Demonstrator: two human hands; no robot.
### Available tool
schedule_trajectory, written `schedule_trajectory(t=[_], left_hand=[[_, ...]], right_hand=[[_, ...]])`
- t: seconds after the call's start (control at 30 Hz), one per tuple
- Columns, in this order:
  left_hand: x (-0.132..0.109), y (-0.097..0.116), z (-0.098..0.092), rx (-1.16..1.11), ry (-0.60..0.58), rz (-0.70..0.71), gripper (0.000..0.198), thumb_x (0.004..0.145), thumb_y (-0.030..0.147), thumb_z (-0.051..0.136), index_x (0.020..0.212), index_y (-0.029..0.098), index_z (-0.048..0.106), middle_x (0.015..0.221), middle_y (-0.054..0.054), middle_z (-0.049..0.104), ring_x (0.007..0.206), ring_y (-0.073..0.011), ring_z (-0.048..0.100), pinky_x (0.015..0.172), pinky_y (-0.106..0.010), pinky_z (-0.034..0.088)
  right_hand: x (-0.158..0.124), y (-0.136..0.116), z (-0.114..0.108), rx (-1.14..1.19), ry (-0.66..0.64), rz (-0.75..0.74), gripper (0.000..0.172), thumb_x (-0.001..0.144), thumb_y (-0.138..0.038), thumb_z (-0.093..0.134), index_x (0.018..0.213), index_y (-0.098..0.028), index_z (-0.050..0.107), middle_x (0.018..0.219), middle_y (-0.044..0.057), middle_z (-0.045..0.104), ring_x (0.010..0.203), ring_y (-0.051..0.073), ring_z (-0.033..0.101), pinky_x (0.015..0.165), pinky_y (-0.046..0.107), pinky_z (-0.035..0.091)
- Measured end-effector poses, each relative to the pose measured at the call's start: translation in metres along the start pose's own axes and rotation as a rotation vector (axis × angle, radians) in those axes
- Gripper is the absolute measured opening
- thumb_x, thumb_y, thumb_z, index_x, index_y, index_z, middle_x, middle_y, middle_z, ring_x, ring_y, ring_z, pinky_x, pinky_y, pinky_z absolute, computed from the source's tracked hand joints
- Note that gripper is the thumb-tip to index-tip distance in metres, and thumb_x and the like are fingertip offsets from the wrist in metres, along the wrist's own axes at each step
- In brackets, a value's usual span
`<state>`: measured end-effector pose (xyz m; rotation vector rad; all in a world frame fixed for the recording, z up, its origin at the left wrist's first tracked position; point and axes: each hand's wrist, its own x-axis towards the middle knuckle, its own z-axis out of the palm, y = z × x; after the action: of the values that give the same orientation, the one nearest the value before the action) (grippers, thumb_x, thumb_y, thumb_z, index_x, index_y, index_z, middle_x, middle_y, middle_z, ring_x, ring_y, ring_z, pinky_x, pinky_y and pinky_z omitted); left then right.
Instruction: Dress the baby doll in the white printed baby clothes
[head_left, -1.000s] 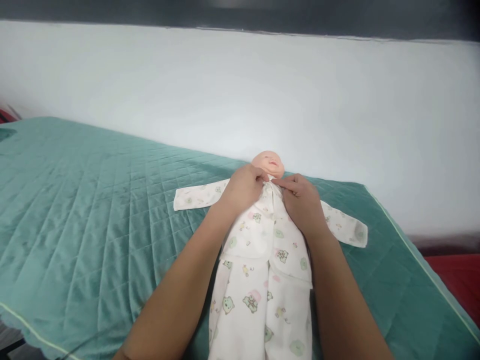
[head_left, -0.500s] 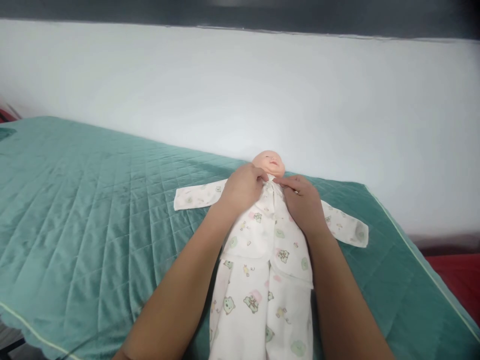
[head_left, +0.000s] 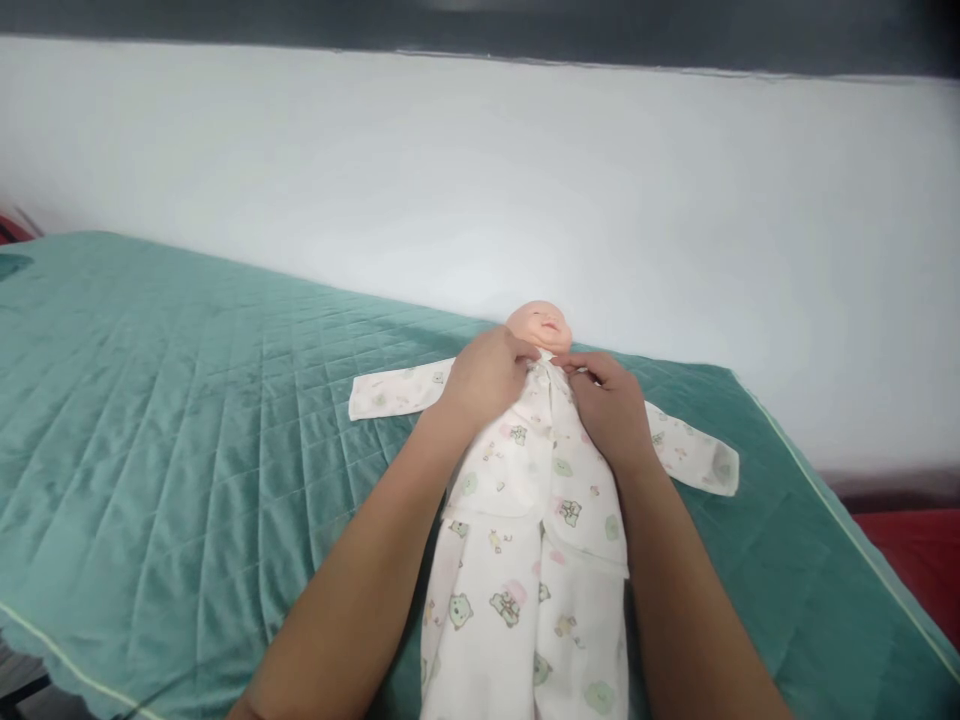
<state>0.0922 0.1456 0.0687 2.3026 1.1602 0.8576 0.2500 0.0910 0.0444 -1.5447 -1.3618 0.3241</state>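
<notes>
A baby doll (head_left: pixel 541 325) lies on its back on a teal quilted bedspread (head_left: pixel 172 400), head toward the wall. It wears a white shirt (head_left: pixel 525 465) and trousers (head_left: pixel 517 610) printed with small green bears, sleeves spread to both sides. My left hand (head_left: pixel 484 377) pinches the left edge of the shirt's collar just below the doll's chin. My right hand (head_left: pixel 611 405) pinches the right edge of the collar, fingertips almost meeting the left hand's at the neck opening.
A white wall (head_left: pixel 525 190) runs close behind the bed. The bedspread's pale piped edge (head_left: pixel 847 530) drops off at the right, with something red (head_left: pixel 915 560) beyond it. Another red item (head_left: pixel 11 228) shows at the far left.
My right hand has slid slightly up toward the doll's neck. The left hand holds its place at the collar.
</notes>
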Motion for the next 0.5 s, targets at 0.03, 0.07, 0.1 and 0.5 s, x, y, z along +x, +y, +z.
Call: schedule_trajectory(t=[0.03, 0.07, 0.1, 0.5], left_hand=[[0.0001, 0.0003, -0.0002, -0.007, -0.001, -0.006, 0.035, 0.085, 0.013, 0.048, 0.102, 0.024, 0.076, 0.102, -0.004, 0.07, 0.091, -0.019, 0.065, 0.08, -0.031, 0.049], [0.0003, 0.0006, -0.0003, -0.009, -0.002, -0.012, 0.035, 0.085, 0.013, 0.048, 0.103, 0.025, 0.076, 0.102, -0.004, 0.07, 0.091, -0.0192, 0.065, 0.08, -0.031, 0.049], [0.0004, 0.0009, -0.0004, -0.006, -0.002, -0.016, 0.035, 0.085, 0.013, 0.048, 0.103, 0.025, 0.076, 0.102, -0.004, 0.07, 0.091, -0.0193, 0.064, 0.081, -0.031, 0.049], [0.0013, 0.005, 0.0017, 0.005, 0.037, 0.051, 0.044, 0.086, 0.008, 0.044, 0.109, 0.03, 0.074, 0.105, -0.005, 0.066, 0.096, -0.0187, 0.063, 0.083, -0.031, 0.05]], right_hand=[[0.0, 0.0003, -0.0001, 0.003, 0.0, 0.002, 0.027, 0.077, -0.018, 0.048, 0.088, -0.021, 0.073, 0.094, 0.004, 0.069, 0.083, 0.018, 0.058, 0.082, 0.034, 0.044], [0.0, 0.0008, -0.0002, 0.006, 0.001, 0.002, 0.027, 0.077, -0.018, 0.048, 0.088, -0.021, 0.073, 0.094, 0.004, 0.069, 0.082, 0.018, 0.058, 0.081, 0.034, 0.044], [0.0001, 0.0014, -0.0003, 0.009, 0.002, 0.001, 0.027, 0.077, -0.018, 0.048, 0.088, -0.021, 0.073, 0.094, 0.004, 0.069, 0.082, 0.018, 0.058, 0.081, 0.034, 0.044], [0.001, 0.0071, 0.0001, 0.011, 0.008, -0.028, 0.025, 0.078, -0.018, 0.049, 0.088, -0.021, 0.071, 0.095, 0.004, 0.069, 0.084, 0.019, 0.06, 0.081, 0.035, 0.045]])
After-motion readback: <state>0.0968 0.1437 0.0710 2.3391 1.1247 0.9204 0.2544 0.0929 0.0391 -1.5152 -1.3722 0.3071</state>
